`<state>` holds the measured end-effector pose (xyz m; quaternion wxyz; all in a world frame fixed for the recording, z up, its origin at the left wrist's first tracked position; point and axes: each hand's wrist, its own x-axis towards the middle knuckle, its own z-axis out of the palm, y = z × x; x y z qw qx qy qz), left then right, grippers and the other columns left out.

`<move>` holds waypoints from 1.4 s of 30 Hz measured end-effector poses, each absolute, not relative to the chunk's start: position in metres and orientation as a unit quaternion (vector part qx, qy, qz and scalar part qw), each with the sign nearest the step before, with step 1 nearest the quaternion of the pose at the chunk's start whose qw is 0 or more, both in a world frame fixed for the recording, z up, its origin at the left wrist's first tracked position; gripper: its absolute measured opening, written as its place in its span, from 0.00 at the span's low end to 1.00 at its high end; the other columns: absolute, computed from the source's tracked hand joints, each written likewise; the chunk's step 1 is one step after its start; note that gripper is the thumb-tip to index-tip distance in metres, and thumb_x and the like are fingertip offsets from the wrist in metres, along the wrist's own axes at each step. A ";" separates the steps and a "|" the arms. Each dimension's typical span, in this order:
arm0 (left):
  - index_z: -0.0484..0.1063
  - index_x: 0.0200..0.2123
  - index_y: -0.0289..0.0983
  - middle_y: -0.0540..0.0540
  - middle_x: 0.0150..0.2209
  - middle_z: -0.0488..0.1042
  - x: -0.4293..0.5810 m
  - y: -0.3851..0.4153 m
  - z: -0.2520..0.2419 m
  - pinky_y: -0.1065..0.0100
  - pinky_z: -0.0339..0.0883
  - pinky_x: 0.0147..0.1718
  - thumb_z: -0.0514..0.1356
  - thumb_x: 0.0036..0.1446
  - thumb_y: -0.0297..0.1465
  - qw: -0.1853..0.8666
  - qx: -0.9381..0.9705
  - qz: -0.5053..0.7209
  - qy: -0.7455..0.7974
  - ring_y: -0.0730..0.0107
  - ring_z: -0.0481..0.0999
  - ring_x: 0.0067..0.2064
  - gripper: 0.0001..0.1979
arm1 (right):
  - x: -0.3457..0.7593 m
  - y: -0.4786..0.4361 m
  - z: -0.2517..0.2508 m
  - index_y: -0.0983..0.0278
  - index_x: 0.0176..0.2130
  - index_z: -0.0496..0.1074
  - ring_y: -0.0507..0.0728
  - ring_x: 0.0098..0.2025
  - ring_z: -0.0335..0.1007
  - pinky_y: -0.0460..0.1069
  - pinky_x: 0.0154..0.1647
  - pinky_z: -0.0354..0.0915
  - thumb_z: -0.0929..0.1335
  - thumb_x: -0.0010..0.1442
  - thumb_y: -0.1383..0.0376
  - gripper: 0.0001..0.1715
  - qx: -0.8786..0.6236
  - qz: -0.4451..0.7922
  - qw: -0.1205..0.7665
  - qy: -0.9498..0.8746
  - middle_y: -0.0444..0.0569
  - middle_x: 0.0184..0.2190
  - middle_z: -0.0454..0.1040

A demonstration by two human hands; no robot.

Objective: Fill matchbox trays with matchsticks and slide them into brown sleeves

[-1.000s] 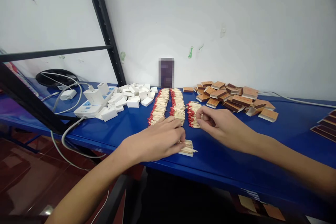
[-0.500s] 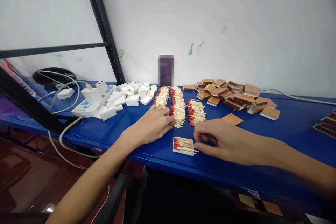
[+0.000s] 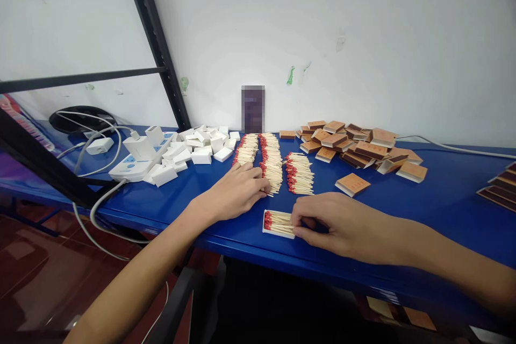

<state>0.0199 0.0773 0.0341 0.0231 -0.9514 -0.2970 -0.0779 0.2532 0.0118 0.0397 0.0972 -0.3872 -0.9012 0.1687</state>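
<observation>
My right hand [image 3: 332, 223] lies on the blue table [image 3: 443, 204], its fingers curled onto the right end of a small white tray [image 3: 276, 223] filled with red-tipped matches. My left hand [image 3: 237, 191] rests palm down on the near end of the left rows of loose matches [image 3: 272, 164], with the fingers bent and pressed into them. A third row of matches [image 3: 300, 173] lies just right of it, untouched. One orange matchbox sleeve [image 3: 352, 184] lies alone behind my right hand.
A heap of orange matchbox sleeves [image 3: 358, 148] sits at the back right. A heap of white inner trays [image 3: 197, 150] sits at the back left beside a white power strip [image 3: 135, 164] with cables. A black shelf post [image 3: 155, 43] slants on the left.
My left hand left the filled tray and moved up onto the match rows. My right hand came down from the third row to the tray's right end.
</observation>
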 end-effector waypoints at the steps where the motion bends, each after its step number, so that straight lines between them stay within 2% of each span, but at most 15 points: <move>1: 0.75 0.42 0.37 0.46 0.39 0.71 0.020 0.077 0.034 0.62 0.58 0.45 0.52 0.69 0.32 0.023 -0.951 -0.078 -0.297 0.63 0.67 0.42 0.11 | 0.253 0.012 0.040 0.60 0.31 0.68 0.53 0.28 0.64 0.48 0.29 0.57 0.63 0.66 0.61 0.12 -0.387 0.169 0.099 -0.901 0.42 0.28 0.72; 4: 0.75 0.43 0.37 0.46 0.39 0.71 0.020 0.076 0.034 0.63 0.59 0.44 0.52 0.69 0.31 0.021 -0.952 -0.077 -0.296 0.63 0.68 0.42 0.11 | 0.253 0.013 0.042 0.60 0.32 0.68 0.53 0.28 0.63 0.48 0.29 0.57 0.64 0.66 0.59 0.11 -0.395 0.165 0.103 -0.898 0.43 0.28 0.70; 7: 0.75 0.42 0.36 0.45 0.39 0.71 0.021 0.076 0.034 0.64 0.59 0.44 0.53 0.69 0.30 0.010 -0.951 -0.078 -0.298 0.63 0.68 0.43 0.10 | 0.254 0.014 0.043 0.60 0.39 0.69 0.54 0.29 0.65 0.49 0.30 0.59 0.66 0.64 0.58 0.08 -0.403 0.171 0.110 -0.893 0.44 0.31 0.71; 11: 0.74 0.44 0.36 0.45 0.40 0.72 0.023 0.076 0.033 0.63 0.59 0.45 0.53 0.68 0.30 0.009 -0.952 -0.082 -0.296 0.63 0.68 0.43 0.10 | 0.254 0.016 0.040 0.59 0.47 0.69 0.55 0.33 0.68 0.50 0.33 0.62 0.66 0.64 0.57 0.14 -0.397 0.193 0.106 -0.891 0.46 0.35 0.72; 19: 0.73 0.41 0.35 0.45 0.39 0.71 0.026 0.074 0.035 0.64 0.60 0.44 0.50 0.69 0.29 -0.002 -0.954 -0.066 -0.294 0.64 0.67 0.41 0.11 | 0.254 0.019 0.035 0.60 0.50 0.69 0.55 0.32 0.66 0.49 0.32 0.60 0.65 0.65 0.53 0.19 -0.404 0.217 0.103 -0.883 0.45 0.34 0.71; 25: 0.69 0.38 0.35 0.45 0.39 0.69 0.029 0.077 0.043 0.63 0.62 0.44 0.51 0.68 0.28 -0.022 -0.962 -0.013 -0.272 0.64 0.67 0.41 0.08 | 0.252 0.020 0.031 0.61 0.40 0.68 0.54 0.30 0.63 0.50 0.31 0.58 0.62 0.67 0.52 0.16 -0.397 0.200 0.109 -0.889 0.44 0.31 0.69; 31: 0.66 0.41 0.36 0.45 0.40 0.68 0.024 0.064 0.056 0.63 0.62 0.45 0.49 0.69 0.30 -0.077 -0.957 -0.055 -0.275 0.65 0.66 0.42 0.08 | 0.256 0.019 0.028 0.62 0.48 0.65 0.54 0.31 0.64 0.49 0.31 0.59 0.61 0.68 0.50 0.20 -0.411 0.213 0.148 -0.874 0.45 0.33 0.70; 37: 0.68 0.41 0.37 0.46 0.40 0.68 0.026 0.039 0.059 0.63 0.62 0.47 0.50 0.70 0.34 -0.130 -0.956 -0.069 -0.254 0.65 0.69 0.44 0.09 | 0.262 0.015 0.025 0.62 0.47 0.63 0.54 0.28 0.62 0.49 0.28 0.58 0.62 0.67 0.51 0.18 -0.421 0.204 0.188 -0.863 0.43 0.29 0.67; 39: 0.68 0.44 0.38 0.46 0.42 0.69 0.023 0.036 0.056 0.64 0.63 0.47 0.50 0.70 0.34 -0.157 -0.947 -0.091 -0.265 0.65 0.69 0.45 0.09 | 0.260 0.014 0.024 0.62 0.46 0.64 0.54 0.30 0.64 0.49 0.30 0.61 0.64 0.66 0.54 0.16 -0.414 0.189 0.193 -0.869 0.44 0.32 0.68; 42: 0.67 0.50 0.41 0.47 0.44 0.69 0.014 0.033 0.049 0.64 0.63 0.49 0.50 0.69 0.33 -0.168 -0.929 -0.141 -0.299 0.66 0.69 0.47 0.10 | 0.255 0.012 0.021 0.62 0.47 0.66 0.57 0.40 0.68 0.52 0.39 0.66 0.67 0.63 0.59 0.14 -0.377 0.157 0.220 -0.886 0.49 0.41 0.71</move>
